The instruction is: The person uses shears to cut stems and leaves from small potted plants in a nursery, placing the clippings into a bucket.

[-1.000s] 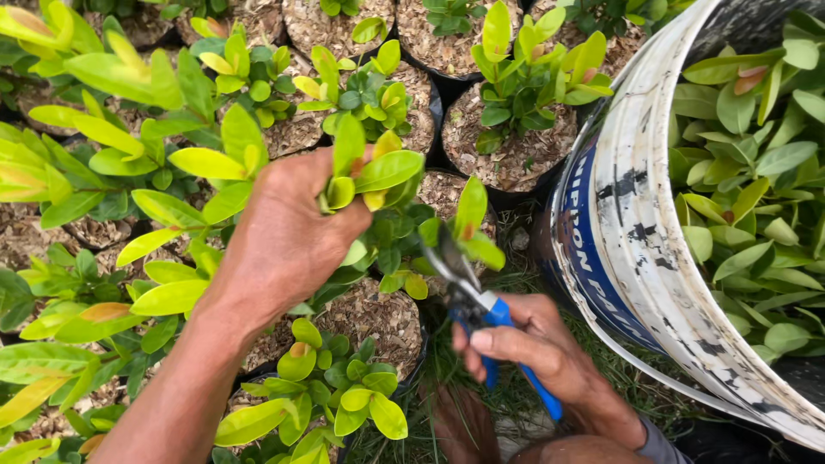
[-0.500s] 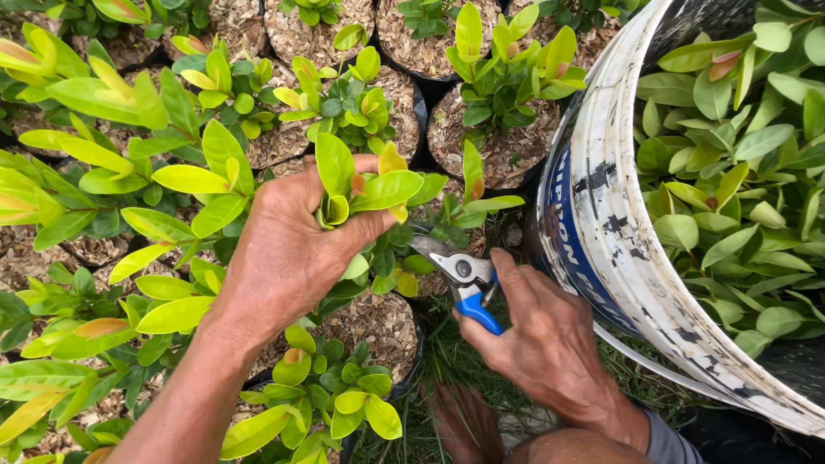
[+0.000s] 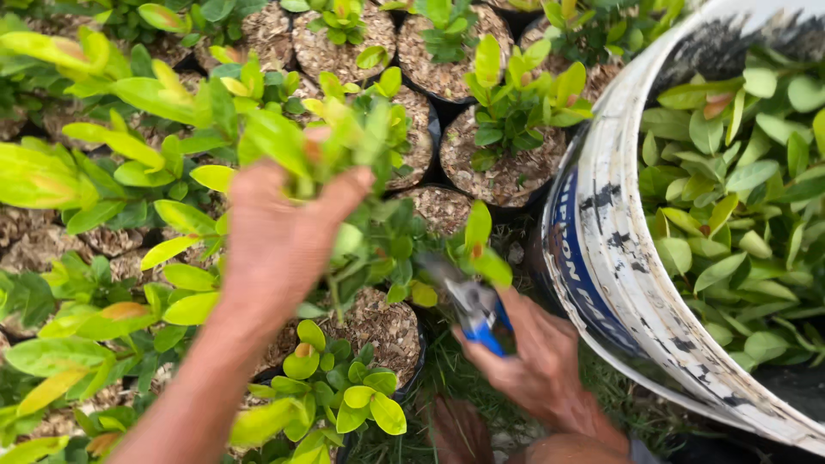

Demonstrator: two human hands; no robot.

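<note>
step: trimming shoots | left hand (image 3: 275,232) closed on leafy sprig (image 3: 344,146) | right hand (image 3: 541,361) gripping pruning shears (image 3: 468,301) | bucket (image 3: 601,258) at 3 o'clock | next: likely careful cut

the ground (image 3: 481,378) is grass, showing only in a narrow patch near the bottom middle. black nursery pots (image 3: 430,129) stand on it packed edge to edge, filled with pale brown husk-like mulch (image 3: 498,172), each holding a small shrub (image 3: 344,395) with green and yellow-green leaves. at the right a large white bucket (image 3: 601,258) with worn blue print sits just beside the pots, filled with leafy cuttings (image 3: 739,198).
</note>
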